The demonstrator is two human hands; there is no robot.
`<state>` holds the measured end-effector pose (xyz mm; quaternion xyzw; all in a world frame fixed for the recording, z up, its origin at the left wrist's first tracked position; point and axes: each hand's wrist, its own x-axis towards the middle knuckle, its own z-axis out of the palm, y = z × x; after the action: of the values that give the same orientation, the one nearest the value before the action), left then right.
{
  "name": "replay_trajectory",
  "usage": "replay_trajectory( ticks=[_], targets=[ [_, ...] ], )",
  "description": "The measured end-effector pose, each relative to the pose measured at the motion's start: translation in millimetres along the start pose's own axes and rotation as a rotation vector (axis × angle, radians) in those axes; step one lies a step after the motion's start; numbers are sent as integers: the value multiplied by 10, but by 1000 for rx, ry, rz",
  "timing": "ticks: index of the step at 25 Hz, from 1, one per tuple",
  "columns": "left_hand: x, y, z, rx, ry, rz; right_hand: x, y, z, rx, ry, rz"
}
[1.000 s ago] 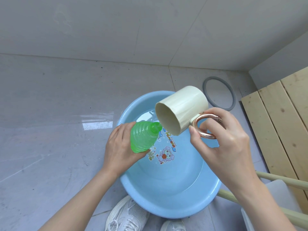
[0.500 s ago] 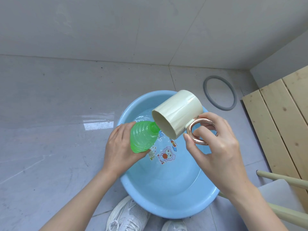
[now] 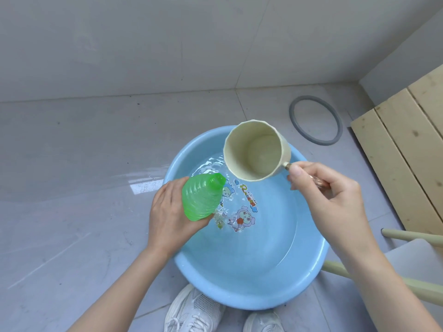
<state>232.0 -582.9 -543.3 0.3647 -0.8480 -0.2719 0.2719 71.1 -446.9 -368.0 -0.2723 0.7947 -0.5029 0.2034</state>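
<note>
Left hand (image 3: 172, 212) grips the green ribbed bottle (image 3: 202, 196), its open mouth tilted up-right over the blue basin (image 3: 239, 300). Right hand (image 3: 335, 202) holds the cream mug (image 3: 256, 149), fingers (image 3: 298, 172) curled round its metal handle. The mug is tipped with its opening toward the camera (bare bottom visible), above the basin's far side, near the bottle mouth, not touching. The basin sits on the tiled floor (image 3: 72, 188) and holds shallow water.
</note>
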Motion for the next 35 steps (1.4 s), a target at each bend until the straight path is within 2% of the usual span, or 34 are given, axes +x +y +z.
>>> replay_trajectory(
  ticks=[7,12,16,24,29,35],
  targets=[
    [-12,47,-10,13,-9,-52,130,555,-22,163,7,304],
    [-20,93,-19,-4,-4,-104,112,1241,194,0,-71,390],
    [-7,154,-34,24,-10,-101,56,1559,333,-113,-69,340],
    [-10,163,-49,69,-53,-113,-48,1975,519,-591,21,44],
    [-7,119,-58,99,-143,-166,-56,1918,479,-701,29,21],
    [62,216,-185,51,-152,-128,-27,1606,99,-637,61,-109]
  ],
)
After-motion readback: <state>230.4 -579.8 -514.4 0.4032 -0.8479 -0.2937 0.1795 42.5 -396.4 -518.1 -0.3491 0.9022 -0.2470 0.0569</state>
